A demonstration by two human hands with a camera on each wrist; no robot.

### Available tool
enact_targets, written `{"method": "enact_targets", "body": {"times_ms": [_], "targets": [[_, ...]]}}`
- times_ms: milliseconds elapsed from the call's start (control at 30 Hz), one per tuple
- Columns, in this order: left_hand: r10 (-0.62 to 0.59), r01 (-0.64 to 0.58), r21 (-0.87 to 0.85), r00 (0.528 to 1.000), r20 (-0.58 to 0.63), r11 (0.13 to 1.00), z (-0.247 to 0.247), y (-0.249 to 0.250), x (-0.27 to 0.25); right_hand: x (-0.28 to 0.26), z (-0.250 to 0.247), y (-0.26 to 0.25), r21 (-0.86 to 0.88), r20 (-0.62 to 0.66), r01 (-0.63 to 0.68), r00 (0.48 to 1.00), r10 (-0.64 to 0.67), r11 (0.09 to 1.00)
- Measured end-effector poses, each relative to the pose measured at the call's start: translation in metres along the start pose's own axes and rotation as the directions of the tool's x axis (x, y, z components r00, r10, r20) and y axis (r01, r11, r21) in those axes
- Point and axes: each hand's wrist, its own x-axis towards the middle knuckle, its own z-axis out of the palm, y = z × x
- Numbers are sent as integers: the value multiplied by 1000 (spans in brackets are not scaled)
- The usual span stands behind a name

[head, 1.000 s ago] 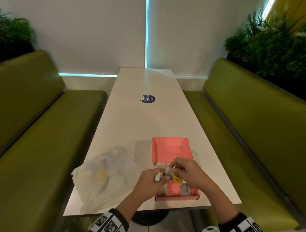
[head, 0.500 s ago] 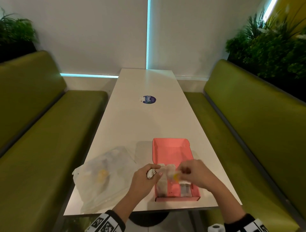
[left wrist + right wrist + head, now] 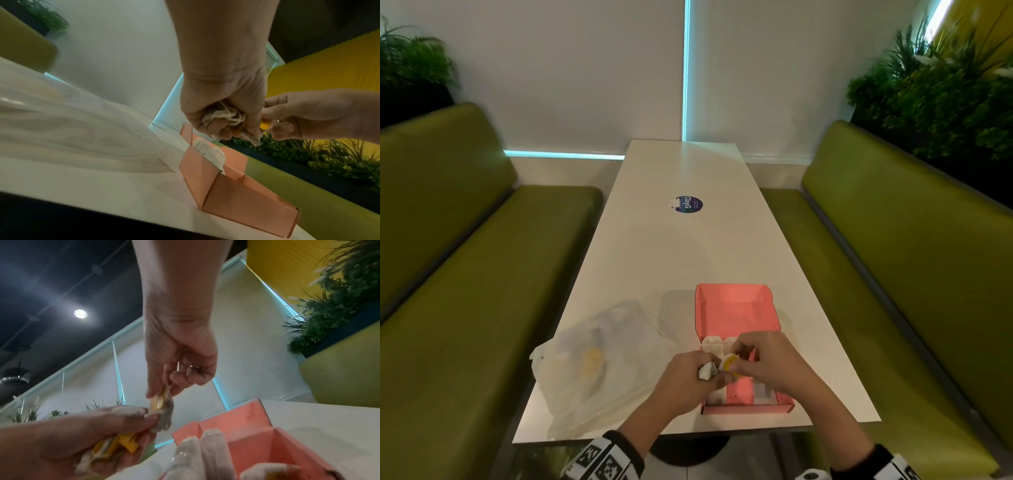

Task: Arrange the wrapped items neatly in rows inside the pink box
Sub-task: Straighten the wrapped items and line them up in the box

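An open pink box (image 3: 736,310) sits near the table's front edge, with white wrapped items (image 3: 713,344) standing in it along its left side; the wrapped items (image 3: 197,451) show close up in the right wrist view. My left hand (image 3: 685,378) grips a bunch of white wrapped items with strings and yellow tags (image 3: 223,116) just left of the box. My right hand (image 3: 767,363) hovers over the box and pinches one yellow-tagged wrapped item (image 3: 161,404) that still touches the left hand's bunch.
A crumpled clear plastic bag (image 3: 599,363) lies left of the box on the white table (image 3: 688,246). A round blue sticker (image 3: 689,204) sits mid-table. Green benches (image 3: 893,257) flank both sides, with plants behind them.
My right hand drew apart from the left half a second ago and has come back to the bunch, now pinching a yellow-tagged item. The left hand stays beside the box.
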Motion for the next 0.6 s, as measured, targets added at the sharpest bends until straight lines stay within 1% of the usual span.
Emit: {"method": "enact_targets", "body": {"times_ms": [67, 167, 200, 267, 300, 333, 400, 433, 500, 600], "targets": [[9, -10, -33, 1000, -16, 999, 0, -1, 0, 1, 5, 6, 109, -40, -49, 998, 54, 993], [-14, 13, -47, 1000, -22, 999, 1, -2, 0, -2, 16, 14, 232, 3, -96, 995, 98, 968], [-30, 29, -20, 999, -22, 999, 2, -3, -1, -3, 20, 17, 277, 11, -115, 993, 117, 954], [-78, 80, 89, 997, -29, 993, 1, -4, -1, -5, 27, 24, 315, 1, -159, 986, 168, 936], [-104, 107, 167, 994, -28, 980, 0, -3, -1, -5, 32, 28, 300, -11, -170, 983, 182, 939], [-123, 124, 241, 992, -19, 963, -1, -1, -1, -5, 37, 34, 231, -30, -165, 984, 177, 959], [-156, 131, 353, 987, 43, 926, -2, 5, 0, -5, 48, 43, 59, -51, -122, 991, 125, 991], [-172, 123, 407, 981, 85, 905, -2, 9, 1, -6, 54, 46, 13, -57, -102, 993, 103, 995], [-208, 107, 505, 967, 148, 857, 0, 13, 3, -7, 62, 49, -12, -70, -103, 992, 102, 995], [-216, 78, 579, 961, 174, 812, 1, 17, 7, -9, 67, 52, 12, -113, -102, 988, 103, 995]]}}
